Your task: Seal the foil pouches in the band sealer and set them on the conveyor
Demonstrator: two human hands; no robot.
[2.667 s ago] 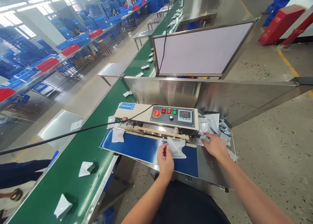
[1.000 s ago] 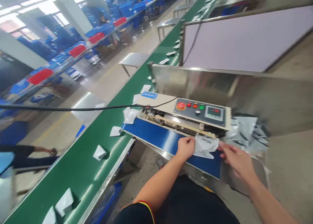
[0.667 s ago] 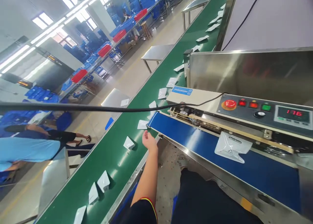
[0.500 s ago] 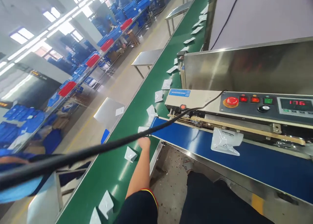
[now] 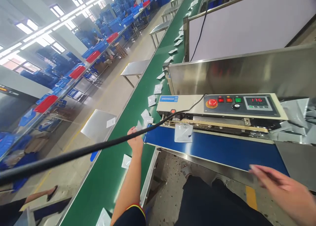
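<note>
L hand (image 5: pixel 135 143) pinches a sm. glossy white pouch (image 5: pixel 139 125) over the green conveyor belt (image 5: pixel 105 175) while R hand (image 5: pixel 280 188), fingers loosely spread, hangs nr the flat blue belt (image 5: pixel 222 148).

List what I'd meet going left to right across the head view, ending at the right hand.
Nearest red bin, metal table with a white slip, left hand, pouch on the blue belt, round red button, green button, right hand.

white pouch (image 5: pixel 183 133) farther left along blue belt (image 5: pixel 222 150), right hand (image 5: pixel 283 191) back in view
</note>
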